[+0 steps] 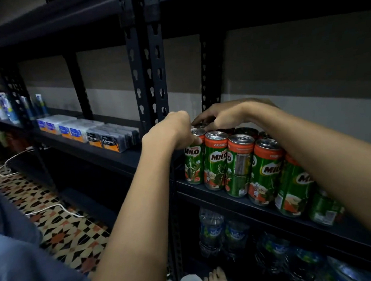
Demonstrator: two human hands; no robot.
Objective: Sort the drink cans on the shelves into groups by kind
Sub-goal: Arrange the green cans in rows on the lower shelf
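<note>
Head view: left hand (175, 128) curled round the top of the leftmost green-and-orange Milo drink can (194, 161), gripping it. Right hand (224, 116) just beside, fingers bent over a dark-topped can (201, 125) behind; grip unclear. Six green Milo cans (215, 160) counted along the front of the dark metal shelf (237, 204), below the right forearm. Clear plastic water bottles (211, 231) beneath, count unclear.

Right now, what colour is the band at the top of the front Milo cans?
Orange-red, above a green body, on the Milo cans; the head view shows it.
</note>
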